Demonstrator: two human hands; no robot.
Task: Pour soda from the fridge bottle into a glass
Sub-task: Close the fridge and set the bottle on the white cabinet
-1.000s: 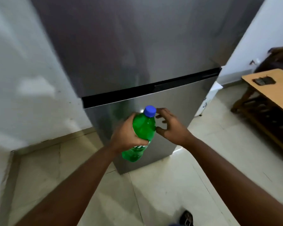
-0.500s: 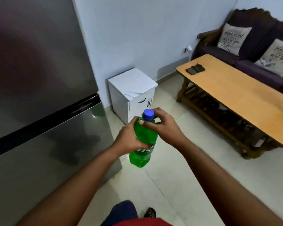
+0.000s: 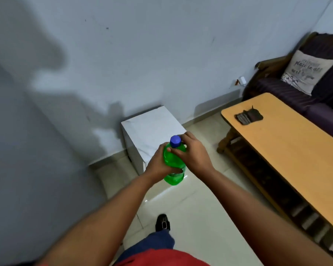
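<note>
While the green bottle (image 3: 174, 162) is being held upright in mid-air, its body is being clamped by the left hand (image 3: 158, 166) and its blue cap (image 3: 175, 141) pinched by the right hand (image 3: 193, 154); smooth, squeezable plastic is best gripped mid-body.

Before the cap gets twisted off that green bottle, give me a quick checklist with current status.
1. Bottle firmly held: ok, left hand wraps its body.
2. Right hand on the neck: ok, fingers rest just below the blue cap.
3. Cap on: ok.
4. Bottle upright: ok, slight tilt only.
5. Glass ready: not ok, none in view; the wooden table shows only a dark item.
6. Bottle over a surface: not ok, held above bare floor.
</note>
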